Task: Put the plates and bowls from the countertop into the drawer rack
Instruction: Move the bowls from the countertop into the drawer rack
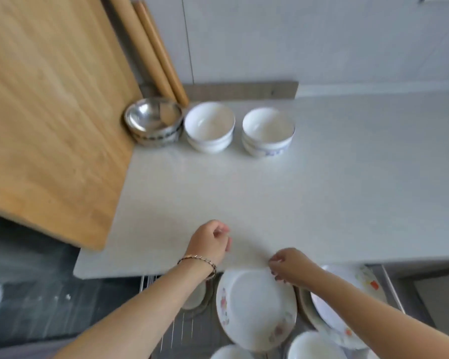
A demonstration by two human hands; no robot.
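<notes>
Down at six o'clock the drawer rack point(151, 281) stands pulled out under the counter edge, already carrying crockery. A flowered plate point(254, 309) stands tilted in the middle of it, another flowered plate point(347, 301) leans at its four o'clock, and white bowl rims point(314, 345) peek in at the bottom edge.

The right hand point(290, 268) comes in from five o'clock, forearm stretched across the rack, wrist bent down, fingertips point(275, 263) pinched together right at the top rim of the middle plate. They touch or nearly touch that rim; whether they truly grip it, I cannot tell through the blur.

The left hand point(210, 242) reaches in from seven o'clock, a bracelet point(200, 260) on the wrist, and hovers over the near edge of the countertop point(322, 190). Its fingers are loosely curled and hold nothing, and it sits apart from the plate.

Further back, at twelve o'clock near the wall, three stacks wait in a row: steel bowls point(153, 120) at the left, plain white bowls point(209, 126) in the middle, blue-patterned bowls point(268, 132) on the right. All are well apart from both hands.

At ten o'clock a big wooden board point(49, 112) overhangs the counter, with two rolling pins point(153, 50) leaning behind it.
</notes>
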